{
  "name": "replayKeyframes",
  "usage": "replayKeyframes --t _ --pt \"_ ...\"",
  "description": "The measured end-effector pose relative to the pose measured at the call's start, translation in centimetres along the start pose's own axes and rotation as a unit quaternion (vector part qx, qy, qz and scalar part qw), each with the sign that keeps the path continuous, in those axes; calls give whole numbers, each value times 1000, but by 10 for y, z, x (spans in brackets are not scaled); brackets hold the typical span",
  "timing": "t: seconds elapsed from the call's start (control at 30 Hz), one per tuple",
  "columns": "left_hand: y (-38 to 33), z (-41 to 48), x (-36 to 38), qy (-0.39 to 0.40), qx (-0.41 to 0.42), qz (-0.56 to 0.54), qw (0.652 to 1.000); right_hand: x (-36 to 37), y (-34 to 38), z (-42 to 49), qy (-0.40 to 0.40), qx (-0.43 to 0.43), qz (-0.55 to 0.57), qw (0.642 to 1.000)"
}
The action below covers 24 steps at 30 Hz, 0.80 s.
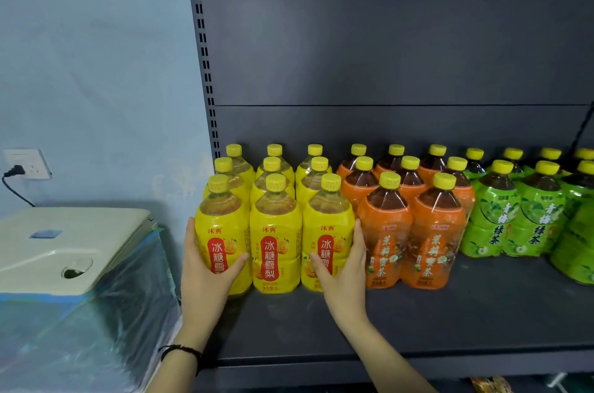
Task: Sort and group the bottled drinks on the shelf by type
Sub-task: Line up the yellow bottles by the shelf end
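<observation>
On shelf (450, 312), left hand (205, 267), right hand (344, 270) fingers (359, 241) apparently clasp yellow-labelled bottles (276, 245).

Green bottles (578, 232) cut by right edge; left hand (205, 267), right hand (344, 267) cover labels on yellow bottles (276, 241) (partly).
</observation>
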<state>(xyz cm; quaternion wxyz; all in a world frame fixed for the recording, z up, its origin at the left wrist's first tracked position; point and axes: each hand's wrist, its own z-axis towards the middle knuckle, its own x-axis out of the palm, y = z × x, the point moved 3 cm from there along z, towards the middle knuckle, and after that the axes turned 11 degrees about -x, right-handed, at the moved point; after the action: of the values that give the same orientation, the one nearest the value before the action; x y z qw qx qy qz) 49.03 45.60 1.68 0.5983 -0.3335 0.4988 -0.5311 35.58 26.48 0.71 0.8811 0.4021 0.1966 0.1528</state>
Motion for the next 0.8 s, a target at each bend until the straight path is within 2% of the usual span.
replayKeyframes --t 0.1,0.27,0.37,0.47,0.6,0.7,0.8 --pt "8 -6 -7 39 -28 -41 998 -6 -3 -1 11 15 6 1000" --pt "29 -40 -18 -55 -107 32 992 -31 -11 -8 16 5 -6 1000" --pt "26 -62 -7 -47 -99 47 993 -58 -21 -3 54 5 -21 998" --pt "8 -82 27 2 -66 56 996 -91 -32 2 102 35 10 994" --pt "-22 -115 104 123 -35 79 989 -158 -52 5 165 85 20 982" --pt "-48 -148 169 195 -15 89 977 -225 -72 8 174 103 -8 979" --pt "-80 -180 225 232 16 98 968 -297 -87 16 157 97 -23 983"
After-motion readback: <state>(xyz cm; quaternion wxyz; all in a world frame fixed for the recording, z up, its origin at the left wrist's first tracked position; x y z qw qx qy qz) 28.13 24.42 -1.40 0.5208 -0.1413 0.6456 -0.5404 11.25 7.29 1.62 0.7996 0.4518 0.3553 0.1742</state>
